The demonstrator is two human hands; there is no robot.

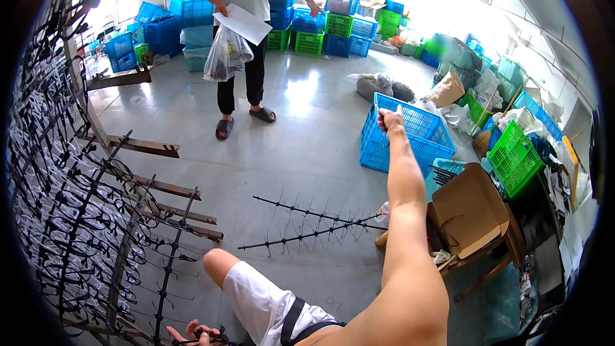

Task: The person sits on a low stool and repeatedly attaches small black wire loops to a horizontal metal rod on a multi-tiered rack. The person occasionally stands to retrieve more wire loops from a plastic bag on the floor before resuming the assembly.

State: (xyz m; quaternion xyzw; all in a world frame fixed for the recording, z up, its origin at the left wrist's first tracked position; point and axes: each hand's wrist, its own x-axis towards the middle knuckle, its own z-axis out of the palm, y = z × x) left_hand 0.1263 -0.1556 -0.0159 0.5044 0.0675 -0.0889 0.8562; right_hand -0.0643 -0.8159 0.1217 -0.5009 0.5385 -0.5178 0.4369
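Note:
My right arm is stretched out ahead. At its end my right hand (390, 119) is closed, with most fingers curled and nothing visible in it; it shows in front of a blue plastic crate (410, 154), and I cannot tell whether they touch. Low at the bottom edge, my left hand (191, 333) has its fingers bent around a black wiry piece (214, 338), partly cut off by the picture's edge. Between my arms, two black rods with thin wire hooks (307, 239) cross over the floor. Close to my left hand stands another black hooked rod (168, 269).
On the left, a rack (70, 237) is crowded with clear pieces on black hooks, and rusty metal bars (150, 146) jut from it. Ahead, a person (243, 32) holds paper and a plastic bag. An open cardboard box (471, 208) and heaped crates (516, 160) line the right.

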